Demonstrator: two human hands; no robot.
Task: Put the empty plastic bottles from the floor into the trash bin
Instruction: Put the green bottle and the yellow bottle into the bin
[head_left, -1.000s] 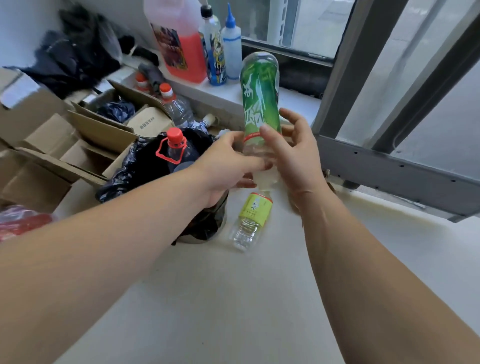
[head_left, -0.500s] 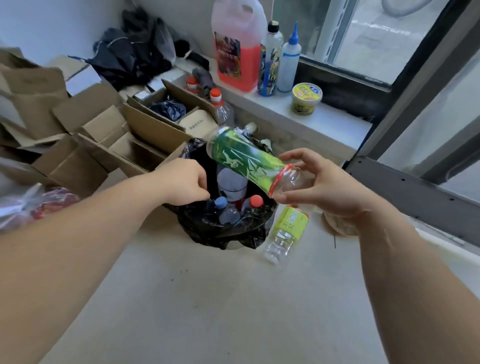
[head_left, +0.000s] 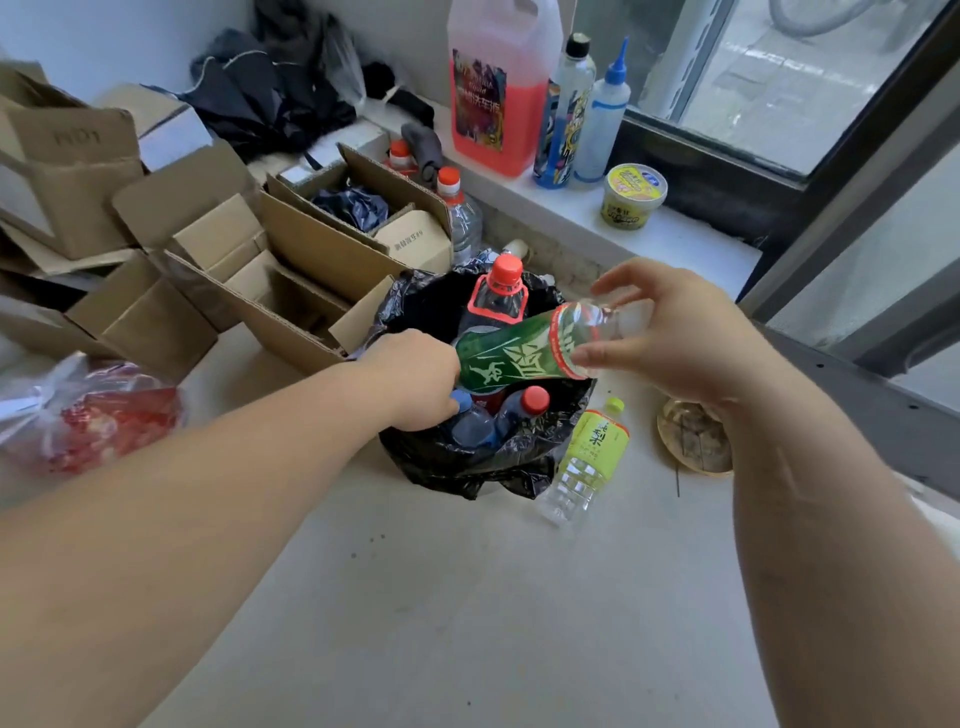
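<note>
My right hand grips the clear neck end of a green-labelled plastic bottle. The bottle lies tilted across the top of the trash bin, which is lined with a black bag. Its base points toward my left hand, which is curled into a fist at the bin's left rim and touches that base. The fingers dip inside the bin, out of sight. In the bin stand a red-capped bottle and smaller bottles. A clear bottle with a yellow-green label lies on the floor against the bin's right side.
Open cardboard boxes crowd the left side, with a red plastic bag nearer to me. A red-capped bottle stands behind the bin. The window sill carries a pink jug and a yellow tub. A round woven dish lies to the right.
The green bottle went from upright in both hands to lying low across the bin, held by my right hand alone. My left hand let go and dropped into the bin's left side.
</note>
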